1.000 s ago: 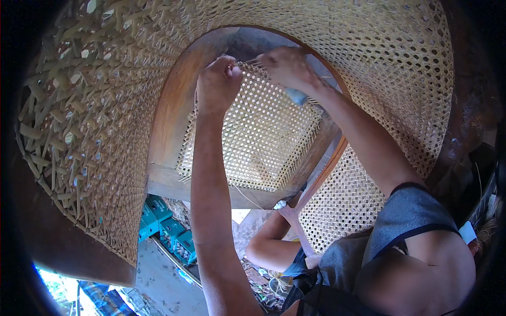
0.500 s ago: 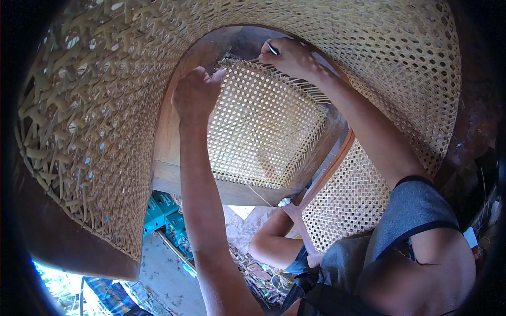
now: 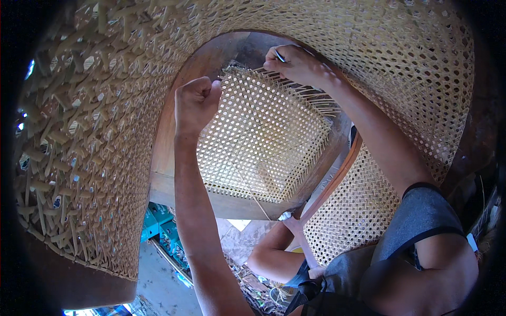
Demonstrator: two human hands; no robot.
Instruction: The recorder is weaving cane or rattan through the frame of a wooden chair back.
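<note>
Two bare arms reach up over a wooden seat frame, the left nearly straight, the right slanting in from the lower right. The left hand is curled like a fist, thumb uppermost, beside the one cane panel set within the frame (whether it grips anything, I cannot tell). The right hand, fingers bent in tightly, has hold of one slim dark object at the panel's far edge, near many loose strand ends. One large curved cane backrest surrounds the work.
</note>
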